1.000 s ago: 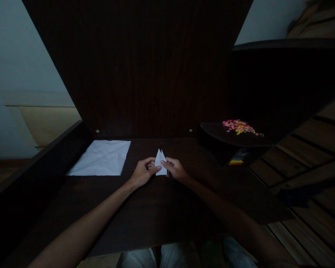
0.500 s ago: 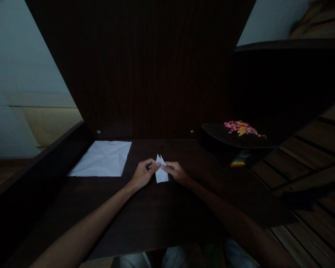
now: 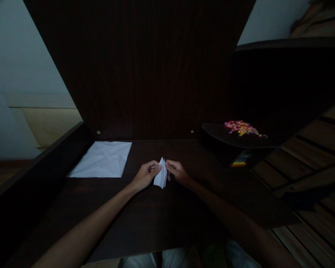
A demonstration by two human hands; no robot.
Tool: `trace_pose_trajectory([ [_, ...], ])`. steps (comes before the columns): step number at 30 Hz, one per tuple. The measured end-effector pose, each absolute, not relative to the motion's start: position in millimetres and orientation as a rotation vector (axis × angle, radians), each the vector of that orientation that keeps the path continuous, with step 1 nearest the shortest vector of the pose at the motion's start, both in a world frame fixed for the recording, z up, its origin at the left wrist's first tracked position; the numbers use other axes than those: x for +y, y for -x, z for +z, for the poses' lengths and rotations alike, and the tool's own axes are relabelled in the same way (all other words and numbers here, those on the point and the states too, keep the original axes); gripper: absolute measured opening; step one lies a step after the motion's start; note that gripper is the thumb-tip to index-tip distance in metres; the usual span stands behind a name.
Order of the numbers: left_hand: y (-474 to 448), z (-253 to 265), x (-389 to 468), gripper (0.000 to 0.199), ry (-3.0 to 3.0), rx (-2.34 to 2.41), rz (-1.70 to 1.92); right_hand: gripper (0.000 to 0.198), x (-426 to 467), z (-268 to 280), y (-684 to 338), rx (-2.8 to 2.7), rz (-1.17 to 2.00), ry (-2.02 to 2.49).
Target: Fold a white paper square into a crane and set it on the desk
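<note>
Between my two hands is a small piece of folded white paper (image 3: 161, 178), pointed at the top and layered along its right side. My left hand (image 3: 147, 174) pinches it from the left, thumb on the front face. From the right, my right hand (image 3: 177, 172) grips its layered edge, with the fingertips partly behind the paper. Both hands are just above the dark tabletop (image 3: 122, 219). To the left lie creased white paper sheets (image 3: 103, 159), flat on the table and apart from my hands.
A heap of small colourful pieces (image 3: 242, 127) sits on a curved dark shelf (image 3: 214, 131) at the right. Beneath it is a rainbow-striped item (image 3: 239, 163). A dark side panel (image 3: 41, 160) borders the table on the left, and a tall dark panel (image 3: 139, 70) stands behind.
The folded paper has turned so its left face and layered right edge show. My right thumb has moved off the front face to that edge.
</note>
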State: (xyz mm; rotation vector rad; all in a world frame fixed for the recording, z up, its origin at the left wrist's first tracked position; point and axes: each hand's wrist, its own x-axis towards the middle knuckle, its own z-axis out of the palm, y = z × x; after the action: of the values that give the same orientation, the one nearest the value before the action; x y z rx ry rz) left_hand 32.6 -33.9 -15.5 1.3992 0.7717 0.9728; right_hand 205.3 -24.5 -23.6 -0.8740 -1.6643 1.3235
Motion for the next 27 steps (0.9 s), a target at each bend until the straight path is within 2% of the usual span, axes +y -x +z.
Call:
trace_pose_trajectory([
  [16, -29.9, -18.3, -32.8, 0.039, -1.399, 0.747, 0.939, 0.045, -27.0, -21.0, -205.0, -1.693, 1.233, 0.908],
  [27, -29.4, -17.2, -33.5, 0.042, -1.316, 0.747, 0.899, 0.024, -18.9, -27.4, -205.0, -1.461, 1.366, 0.857],
])
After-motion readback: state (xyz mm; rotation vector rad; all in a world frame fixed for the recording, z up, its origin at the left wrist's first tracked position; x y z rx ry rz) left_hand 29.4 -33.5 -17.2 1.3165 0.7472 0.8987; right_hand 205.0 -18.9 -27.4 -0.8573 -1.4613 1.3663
